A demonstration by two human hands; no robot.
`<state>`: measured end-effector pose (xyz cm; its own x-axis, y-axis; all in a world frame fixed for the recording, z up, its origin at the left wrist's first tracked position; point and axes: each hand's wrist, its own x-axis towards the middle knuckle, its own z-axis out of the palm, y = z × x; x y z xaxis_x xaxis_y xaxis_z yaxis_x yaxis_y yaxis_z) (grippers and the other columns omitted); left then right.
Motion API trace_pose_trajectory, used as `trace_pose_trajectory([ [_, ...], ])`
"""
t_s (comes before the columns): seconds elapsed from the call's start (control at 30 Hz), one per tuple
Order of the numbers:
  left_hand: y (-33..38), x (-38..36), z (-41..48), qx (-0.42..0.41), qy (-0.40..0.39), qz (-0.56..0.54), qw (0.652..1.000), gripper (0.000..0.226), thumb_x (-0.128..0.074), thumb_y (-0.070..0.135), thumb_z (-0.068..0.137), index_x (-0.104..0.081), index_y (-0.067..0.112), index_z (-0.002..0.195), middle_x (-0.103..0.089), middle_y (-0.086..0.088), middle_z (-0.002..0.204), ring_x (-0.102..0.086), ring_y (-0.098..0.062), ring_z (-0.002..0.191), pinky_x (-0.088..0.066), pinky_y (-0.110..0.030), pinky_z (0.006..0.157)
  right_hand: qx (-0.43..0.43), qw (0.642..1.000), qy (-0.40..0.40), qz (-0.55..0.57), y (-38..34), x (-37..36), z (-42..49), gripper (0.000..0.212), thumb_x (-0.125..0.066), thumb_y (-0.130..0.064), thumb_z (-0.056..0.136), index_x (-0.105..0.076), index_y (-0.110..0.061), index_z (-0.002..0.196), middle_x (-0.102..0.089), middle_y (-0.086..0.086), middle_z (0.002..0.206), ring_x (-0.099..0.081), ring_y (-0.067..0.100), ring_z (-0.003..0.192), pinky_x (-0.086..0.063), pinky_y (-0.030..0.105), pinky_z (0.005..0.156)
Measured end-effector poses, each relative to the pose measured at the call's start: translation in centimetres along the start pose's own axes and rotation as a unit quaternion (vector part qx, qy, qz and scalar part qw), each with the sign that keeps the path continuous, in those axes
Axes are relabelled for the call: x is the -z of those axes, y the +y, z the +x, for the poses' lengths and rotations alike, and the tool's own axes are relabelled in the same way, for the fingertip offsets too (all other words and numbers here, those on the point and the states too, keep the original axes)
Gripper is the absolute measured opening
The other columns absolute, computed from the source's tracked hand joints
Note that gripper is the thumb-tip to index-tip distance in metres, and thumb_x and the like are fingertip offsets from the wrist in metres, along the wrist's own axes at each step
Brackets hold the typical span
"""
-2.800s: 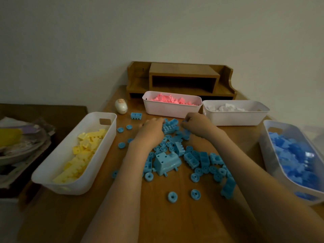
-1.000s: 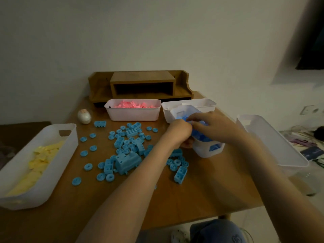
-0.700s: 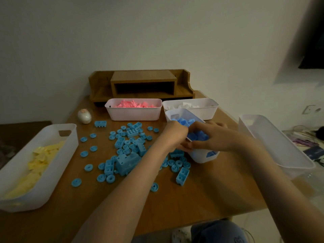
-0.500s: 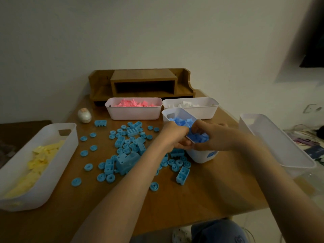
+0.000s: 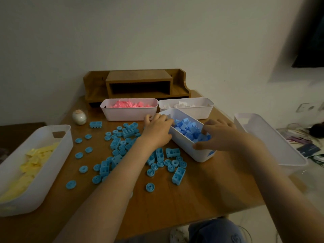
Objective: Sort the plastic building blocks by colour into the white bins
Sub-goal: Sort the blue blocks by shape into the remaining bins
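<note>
A white bin (image 5: 184,146) holding darker blue blocks (image 5: 188,129) sits on the wooden table, just right of a scatter of light blue blocks and round pieces (image 5: 121,151). My left hand (image 5: 157,131) lies against the bin's left wall with curled fingers near its far rim. My right hand (image 5: 218,136) grips the bin's near right end, thumb on the outer wall and fingers over the rim onto the blocks. Three other bins hold yellow blocks (image 5: 35,158), pink blocks (image 5: 130,104) and white blocks (image 5: 182,104).
An empty white bin (image 5: 273,146) overhangs the table's right edge. A wooden desk shelf (image 5: 138,85) stands against the wall behind the bins. A small egg-shaped object (image 5: 79,117) sits at the back left. Clutter lies on the floor to the right.
The bin of blue blocks came from the right side to the middle, carried tilted in both hands, and now rests flat beside the loose pieces. My hands have spread to its two sides.
</note>
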<state>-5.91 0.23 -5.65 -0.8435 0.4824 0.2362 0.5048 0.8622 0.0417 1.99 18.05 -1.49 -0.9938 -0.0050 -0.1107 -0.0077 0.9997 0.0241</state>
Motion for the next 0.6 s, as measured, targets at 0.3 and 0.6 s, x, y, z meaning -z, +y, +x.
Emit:
trace_pose_trajectory([
  [0.3, 0.7, -0.3, 0.3, 0.047, 0.064, 0.014, 0.997, 0.031, -0.057, 0.053, 0.086, -0.064, 0.024, 0.096, -0.057, 0.001, 0.106, -0.046, -0.020, 0.110, -0.024, -0.040, 0.095, -0.050, 0.995, 0.051, -0.069, 0.9, -1.0, 2.3, 0.049, -0.048, -0.034, 0.089, -0.042, -0.024, 0.137, -0.039, 0.003, 0.139, -0.032, 0.026, 0.128, -0.026, 0.043, 0.106],
  [0.6, 1.3, -0.4, 1.2, 0.072, 0.090, -0.141, 0.983, 0.019, -0.060, 0.030, 0.091, -0.059, 0.013, 0.098, -0.054, -0.007, 0.105, -0.049, -0.023, 0.102, -0.042, -0.033, 0.083, -0.018, 0.988, 0.102, 0.118, -0.1, -4.1, 4.6, 0.067, -0.047, -0.031, 0.095, -0.008, -0.026, 0.149, -0.015, 0.002, 0.156, -0.016, 0.026, 0.143, -0.016, 0.047, 0.113],
])
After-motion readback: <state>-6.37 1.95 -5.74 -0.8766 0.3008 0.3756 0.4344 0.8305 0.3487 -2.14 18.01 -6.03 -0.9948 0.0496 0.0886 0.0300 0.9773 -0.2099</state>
